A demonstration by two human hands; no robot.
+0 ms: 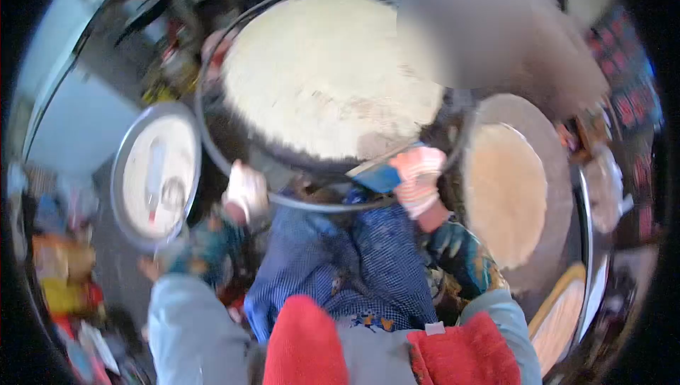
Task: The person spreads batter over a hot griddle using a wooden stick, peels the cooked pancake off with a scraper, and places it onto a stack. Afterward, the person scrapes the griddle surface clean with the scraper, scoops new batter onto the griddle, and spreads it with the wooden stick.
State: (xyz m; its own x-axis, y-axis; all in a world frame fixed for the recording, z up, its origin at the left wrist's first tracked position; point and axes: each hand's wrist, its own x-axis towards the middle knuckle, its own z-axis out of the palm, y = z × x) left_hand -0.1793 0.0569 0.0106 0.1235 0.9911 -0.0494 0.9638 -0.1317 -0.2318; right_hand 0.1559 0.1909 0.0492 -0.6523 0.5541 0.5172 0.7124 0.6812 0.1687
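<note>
A large, round, pale flatbread lies on a dark round griddle, its surface browned in patches near my side. A metal rim runs around the griddle. My right hand, in a striped glove, is closed on a scraper with a blue part; its pale edge is at the bread's near right side. My left hand, in a whitish glove, has its fingers curled at the metal rim on the near left. Blur softens the finger detail.
To the left stands a metal basin of whitish batter with a utensil in it. At right, another round flatbread lies on a wide round surface near a wooden-looking board. Another person is close by at upper right.
</note>
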